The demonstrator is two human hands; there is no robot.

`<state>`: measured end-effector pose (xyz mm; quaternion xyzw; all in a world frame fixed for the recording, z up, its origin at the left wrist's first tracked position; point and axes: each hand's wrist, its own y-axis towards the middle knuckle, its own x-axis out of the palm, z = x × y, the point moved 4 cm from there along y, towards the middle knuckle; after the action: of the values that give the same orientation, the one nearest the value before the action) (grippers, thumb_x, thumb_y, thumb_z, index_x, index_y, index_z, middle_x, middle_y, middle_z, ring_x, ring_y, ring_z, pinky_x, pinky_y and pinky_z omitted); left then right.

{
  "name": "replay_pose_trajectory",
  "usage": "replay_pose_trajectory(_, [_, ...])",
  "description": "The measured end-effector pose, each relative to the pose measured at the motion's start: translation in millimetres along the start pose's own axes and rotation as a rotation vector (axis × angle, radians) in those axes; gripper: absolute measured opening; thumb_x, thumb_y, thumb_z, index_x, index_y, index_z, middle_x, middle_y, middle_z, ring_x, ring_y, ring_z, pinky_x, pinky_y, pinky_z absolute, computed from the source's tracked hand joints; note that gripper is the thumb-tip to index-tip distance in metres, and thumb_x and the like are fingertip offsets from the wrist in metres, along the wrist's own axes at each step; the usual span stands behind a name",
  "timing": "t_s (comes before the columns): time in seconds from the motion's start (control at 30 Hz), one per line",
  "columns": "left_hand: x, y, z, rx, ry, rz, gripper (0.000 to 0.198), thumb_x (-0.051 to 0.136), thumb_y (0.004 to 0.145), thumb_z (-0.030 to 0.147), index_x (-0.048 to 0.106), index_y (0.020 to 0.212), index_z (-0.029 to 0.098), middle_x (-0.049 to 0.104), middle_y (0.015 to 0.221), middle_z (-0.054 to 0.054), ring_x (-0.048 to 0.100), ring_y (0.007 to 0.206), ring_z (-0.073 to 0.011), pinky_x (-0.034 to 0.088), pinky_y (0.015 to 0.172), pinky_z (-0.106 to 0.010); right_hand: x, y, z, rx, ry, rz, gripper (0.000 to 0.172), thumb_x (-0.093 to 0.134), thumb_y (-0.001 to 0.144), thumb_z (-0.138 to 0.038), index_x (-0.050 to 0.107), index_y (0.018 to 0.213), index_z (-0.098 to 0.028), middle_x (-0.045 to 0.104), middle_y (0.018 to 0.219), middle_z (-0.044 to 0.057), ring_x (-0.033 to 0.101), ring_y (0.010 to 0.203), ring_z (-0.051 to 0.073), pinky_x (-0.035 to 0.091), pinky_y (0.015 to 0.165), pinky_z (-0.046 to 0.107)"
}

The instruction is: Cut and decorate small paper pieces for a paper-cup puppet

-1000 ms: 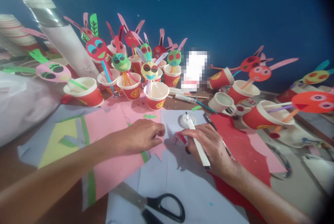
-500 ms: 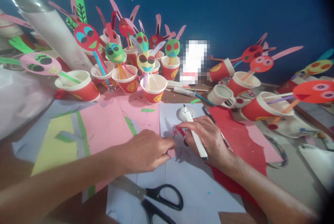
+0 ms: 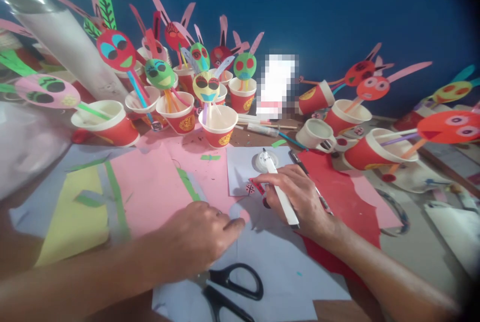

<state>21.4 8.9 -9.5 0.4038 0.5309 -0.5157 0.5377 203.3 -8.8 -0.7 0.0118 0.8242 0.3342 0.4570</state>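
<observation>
A plain, flat, deep-blue wall point(image 3: 330, 7) spans the upper background, dotted with tiny pale specks; its blue darkens toward the lower right; a brown, wood-coloured tabletop point(image 3: 333, 311) shows in patches below; a pale greyish flat surface point(image 3: 416, 262) lies at right, softly lit.

White pen point(image 3: 287, 207) with a black tip, red cups point(image 3: 213, 138) with yellow emblems.
Pink paper point(image 3: 146, 187), yellow paper point(image 3: 71, 222) and plain red paper point(image 3: 333, 182); scissors point(image 3: 256, 288) with black handles; deep blue wall point(image 3: 337, 2); green cutout point(image 3: 105, 3) with black branching lines.
</observation>
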Motion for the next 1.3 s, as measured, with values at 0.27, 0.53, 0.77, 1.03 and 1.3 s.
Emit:
replay_pose_trajectory(0.27, [10.2, 0.7, 3.9, 0.051, 0.038, -0.076, 0.056, 0.051, 0.073, 0.009, 0.04, 0.127, 0.002, 0.064, 0.072, -0.006, 0.061, 0.059, -0.0222, 0.044, 0.046, -0.035, -18.0, 7.7, -4.3, 0.222, 0.064, 0.06, 0.023, 0.048, 0.089, -0.019, 0.056, 0.109, -0.024, 0.072, 0.085, 0.002, 0.065, 0.079, 0.02, 0.047, 0.075, 0.036])
replay_pose_trajectory(0.53, [9.9, 0.7, 3.3, 0.069, 0.009, -0.054, 0.046, 0.05, 0.074, 0.005, 0.047, 0.12, 0.005, 0.066, 0.077, -0.007, 0.061, 0.06, -0.0227, 0.044, 0.046, -0.035, -21.8, -9.6, -33.0, 0.068, 0.101, -0.092, 0.021, 0.044, 0.092, -0.025, 0.057, 0.108, -0.022, 0.072, 0.089, 0.005, 0.064, 0.079, 0.021, 0.045, 0.073, 0.038])
replay_pose_trajectory(0.77, [15.5, 0.3, 0.9, 0.052, -0.046, -0.027, 0.044, 0.05, 0.074, 0.007, 0.046, 0.118, 0.006, 0.064, 0.074, -0.005, 0.059, 0.058, -0.0231, 0.044, 0.044, -0.036, 2.0, -32.4, -39.1, -0.05, 0.019, -0.23, 0.018, 0.052, 0.09, -0.024, 0.058, 0.106, -0.019, 0.072, 0.106, 0.006, 0.057, 0.106, 0.023, 0.033, 0.094, 0.045])
replay_pose_trajectory(1.03, [10.5, -2.3, -1.8, 0.008, -0.126, 0.025, 0.036, 0.05, 0.078, 0.01, 0.049, 0.114, 0.01, 0.064, 0.073, -0.004, 0.06, 0.058, -0.0217, 0.043, 0.046, -0.036, 5.6, -21.7, -40.3, -0.087, 0.009, -0.279, 0.016, 0.051, 0.091, -0.021, 0.059, 0.105, -0.017, 0.074, 0.098, 0.004, 0.059, 0.104, 0.024, 0.029, 0.096, 0.046])
replay_pose_trajectory(1.3, [18.1, -5.2, -3.2, -0.048, -0.08, 0.013, 0.047, 0.049, 0.08, 0.01, 0.039, 0.127, 0.01, 0.063, 0.071, -0.001, 0.061, 0.056, -0.0226, 0.042, 0.044, -0.037, 6.0, -21.6, -40.1, -0.096, -0.024, -0.274, 0.016, 0.052, 0.089, -0.019, 0.06, 0.103, -0.017, 0.074, 0.092, 0.006, 0.06, 0.098, 0.023, 0.031, 0.095, 0.046])
